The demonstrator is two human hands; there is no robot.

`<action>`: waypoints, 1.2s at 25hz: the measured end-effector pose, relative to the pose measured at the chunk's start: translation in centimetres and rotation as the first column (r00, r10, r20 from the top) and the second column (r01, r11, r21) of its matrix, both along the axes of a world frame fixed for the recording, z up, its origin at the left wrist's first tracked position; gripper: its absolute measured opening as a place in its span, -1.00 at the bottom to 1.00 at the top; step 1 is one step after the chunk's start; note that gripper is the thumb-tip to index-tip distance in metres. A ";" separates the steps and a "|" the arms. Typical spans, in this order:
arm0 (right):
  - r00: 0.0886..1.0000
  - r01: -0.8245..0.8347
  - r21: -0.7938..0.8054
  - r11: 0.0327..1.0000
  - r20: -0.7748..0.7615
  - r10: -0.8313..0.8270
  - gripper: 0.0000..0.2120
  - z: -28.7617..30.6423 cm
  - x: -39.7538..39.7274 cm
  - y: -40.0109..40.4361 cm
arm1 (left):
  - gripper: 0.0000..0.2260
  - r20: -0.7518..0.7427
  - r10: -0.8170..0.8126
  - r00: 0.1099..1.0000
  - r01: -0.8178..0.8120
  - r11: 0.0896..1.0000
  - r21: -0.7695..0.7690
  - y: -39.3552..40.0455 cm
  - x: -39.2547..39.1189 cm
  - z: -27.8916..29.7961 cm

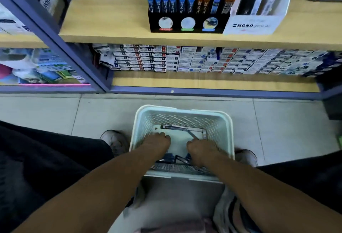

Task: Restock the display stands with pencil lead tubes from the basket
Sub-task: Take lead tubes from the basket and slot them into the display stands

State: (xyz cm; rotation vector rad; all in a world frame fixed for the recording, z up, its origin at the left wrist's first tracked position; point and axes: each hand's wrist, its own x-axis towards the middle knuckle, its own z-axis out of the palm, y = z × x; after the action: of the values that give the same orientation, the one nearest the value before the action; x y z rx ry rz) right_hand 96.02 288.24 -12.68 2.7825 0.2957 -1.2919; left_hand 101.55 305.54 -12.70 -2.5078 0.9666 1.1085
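Both hands reach down into one pale perforated basket (224, 127) standing on the tiled floor (103, 114) before the shelving. The left hand (158, 143) has its fingers curled downward against the basket floor; whether they pinch anything I cannot tell. The right hand (200, 149) is curled too, with a thin dark pencil lead tube (193, 134) jutting out beyond its knuckles (seemingly gripped, though the fingertips are hidden). Another tube (173, 127) lies flat along the far wall, and more dark-blue ones (169, 157) sit under the wrists, too blurred to count. On the upper shelf (111, 14), one black display stand (187, 23) shows seven blue-capped and three orange-capped tubes, beside one white MONO stand (253, 24).
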 end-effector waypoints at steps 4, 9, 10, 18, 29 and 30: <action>0.993 -0.050 -0.058 0.997 0.100 0.056 -0.57 -2.6 -0.7 0.4 | -0.33 0.044 -0.045 0.998 0.042 0.997 0.067 -0.7 -0.4 -2.4; 0.981 -0.149 -0.002 0.989 0.129 0.148 -0.68 -4.1 -0.8 0.1 | -0.43 0.050 -0.187 0.981 0.186 0.982 0.023 -1.2 -0.4 -3.1; 0.981 -0.154 0.008 0.988 0.123 0.152 -0.69 -4.0 -0.5 -0.1 | -0.48 0.042 -0.212 0.976 0.212 0.977 0.004 -1.4 -0.1 -3.2; 0.981 0.118 0.018 0.993 0.155 -0.119 -0.43 -3.5 0.7 -0.7 | -0.27 0.012 -0.035 0.999 0.035 0.997 -0.071 -1.5 0.4 -3.6; 0.921 0.324 0.155 0.933 0.174 -0.349 -0.59 -4.7 0.4 0.7 | -0.42 0.005 0.116 0.993 -0.115 0.987 -0.110 -1.1 -0.1 -5.1; 0.903 0.374 0.178 0.910 0.155 -0.401 -0.54 -4.7 0.4 0.7 | -0.39 -0.005 0.223 0.975 -0.222 0.966 -0.129 -1.3 -0.1 -5.4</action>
State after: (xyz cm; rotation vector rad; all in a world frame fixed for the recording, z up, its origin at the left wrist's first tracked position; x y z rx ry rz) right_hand 96.46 288.98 -17.37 3.1767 -0.1999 -1.0868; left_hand 101.44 304.28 -18.07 -2.7801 0.7920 1.1268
